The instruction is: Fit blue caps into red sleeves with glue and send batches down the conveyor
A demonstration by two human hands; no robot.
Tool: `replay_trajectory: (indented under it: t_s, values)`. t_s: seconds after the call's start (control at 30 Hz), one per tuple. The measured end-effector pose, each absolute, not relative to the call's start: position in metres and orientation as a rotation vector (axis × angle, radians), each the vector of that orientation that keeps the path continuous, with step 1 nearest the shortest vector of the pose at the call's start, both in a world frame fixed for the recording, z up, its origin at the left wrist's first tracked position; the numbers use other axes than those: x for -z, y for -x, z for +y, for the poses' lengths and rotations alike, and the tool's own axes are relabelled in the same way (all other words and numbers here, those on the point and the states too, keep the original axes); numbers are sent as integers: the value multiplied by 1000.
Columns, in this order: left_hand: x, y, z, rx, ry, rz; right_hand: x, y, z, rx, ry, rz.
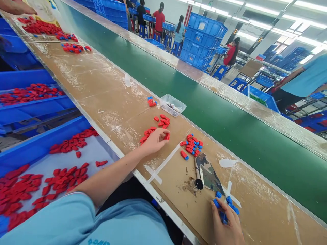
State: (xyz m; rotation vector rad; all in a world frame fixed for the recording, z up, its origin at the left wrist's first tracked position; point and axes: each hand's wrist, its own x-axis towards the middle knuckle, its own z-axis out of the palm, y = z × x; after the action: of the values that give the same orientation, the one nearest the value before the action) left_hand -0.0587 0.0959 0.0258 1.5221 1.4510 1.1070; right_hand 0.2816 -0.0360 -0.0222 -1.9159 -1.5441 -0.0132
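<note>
My left hand (154, 141) pinches a small red plastic piece (167, 136) between thumb and fingers, just above the bench. Beside and partly under that hand lies a pile of similar red pieces (146, 134), with more red pieces (163, 120) just beyond. At the lower right, my right hand (228, 221) reaches into a small heap of blue plastic pieces (233, 205), its thumb and forefinger closed around a blue piece (216, 203). Between the hands sits a group of joined red-and-blue pieces (191, 144). Near it are a camouflage-patterned cloth (211, 175) and a small dark-topped jar (198, 184).
A clear plastic tray (173, 104) stands by the green conveyor belt (204, 98). Blue crates (58, 134) with red pieces are at my left, below the bench edge. A co-worker's hand (19, 7) is over red pieces at the far left. Stacked crates (201, 41) and seated people are beyond.
</note>
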Motion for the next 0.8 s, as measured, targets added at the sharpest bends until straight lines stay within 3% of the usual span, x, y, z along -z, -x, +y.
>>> replay_trajectory:
  t_s: [0.2,0.57,0.8]
  values:
    - [-7,24,42,-999,-1016,910,5,-266,-39,-295,1710,-1478]
    - [2,-1,17,-834,-1630,952,-3,-250,-35,-565,1574,-1506]
    - [3,-3,12,-728,-1858,986,-12,-249,-24,-344,1525,-1821]
